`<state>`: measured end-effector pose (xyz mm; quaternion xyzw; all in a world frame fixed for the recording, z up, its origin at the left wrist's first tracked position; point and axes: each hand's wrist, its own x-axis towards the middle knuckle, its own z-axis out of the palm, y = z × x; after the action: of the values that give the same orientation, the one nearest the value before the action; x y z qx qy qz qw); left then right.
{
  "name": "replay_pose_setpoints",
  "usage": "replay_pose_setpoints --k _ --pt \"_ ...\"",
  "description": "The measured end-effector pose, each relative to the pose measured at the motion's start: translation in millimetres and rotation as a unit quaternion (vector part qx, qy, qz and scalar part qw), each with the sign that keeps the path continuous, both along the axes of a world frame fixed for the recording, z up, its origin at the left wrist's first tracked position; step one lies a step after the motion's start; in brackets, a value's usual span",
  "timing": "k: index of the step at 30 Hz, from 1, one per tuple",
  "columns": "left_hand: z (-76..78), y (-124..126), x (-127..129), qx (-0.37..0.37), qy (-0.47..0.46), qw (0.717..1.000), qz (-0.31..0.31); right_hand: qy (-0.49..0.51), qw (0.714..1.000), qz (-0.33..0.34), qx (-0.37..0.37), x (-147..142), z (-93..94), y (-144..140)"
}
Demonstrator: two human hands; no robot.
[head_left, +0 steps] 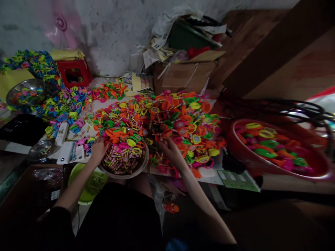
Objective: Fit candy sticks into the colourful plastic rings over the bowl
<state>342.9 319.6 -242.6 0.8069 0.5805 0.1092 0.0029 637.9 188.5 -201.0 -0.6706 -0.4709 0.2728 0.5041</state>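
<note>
The left hand [98, 150] grips the half-filled bowl [141, 166]; the right hand [171, 149] pinches pieces from the big unsorted heap [183, 122].

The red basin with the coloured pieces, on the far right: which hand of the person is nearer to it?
Right. The right hand lies on the central pile, left of the red basin; the left hand is farther left, at the metal bowl.
</note>
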Motion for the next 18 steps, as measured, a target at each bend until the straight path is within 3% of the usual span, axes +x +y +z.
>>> replay_pose_setpoints --k 7,9,14,18 --pt "-6.6 -5.8 1.0 -0.035 0.012 0.998 -0.044 -0.087 0.987 0.132 -0.010 -24.7 -10.3 -8.1" --pt "-1.9 -11.7 3.7 -0.048 -0.033 0.996 -0.067 -0.094 0.984 0.153 -0.017 -29.8 -9.9 -10.4" --pt "35.8 -43.8 16.8 -0.142 -0.251 0.943 -0.165 -0.116 0.977 0.176 -0.024 -47.7 5.6 -21.6" --pt "69.8 -75.1 24.7 -0.091 -0.252 0.929 -0.254 -0.120 0.974 0.190 0.022 -65.4 28.2 -33.4"
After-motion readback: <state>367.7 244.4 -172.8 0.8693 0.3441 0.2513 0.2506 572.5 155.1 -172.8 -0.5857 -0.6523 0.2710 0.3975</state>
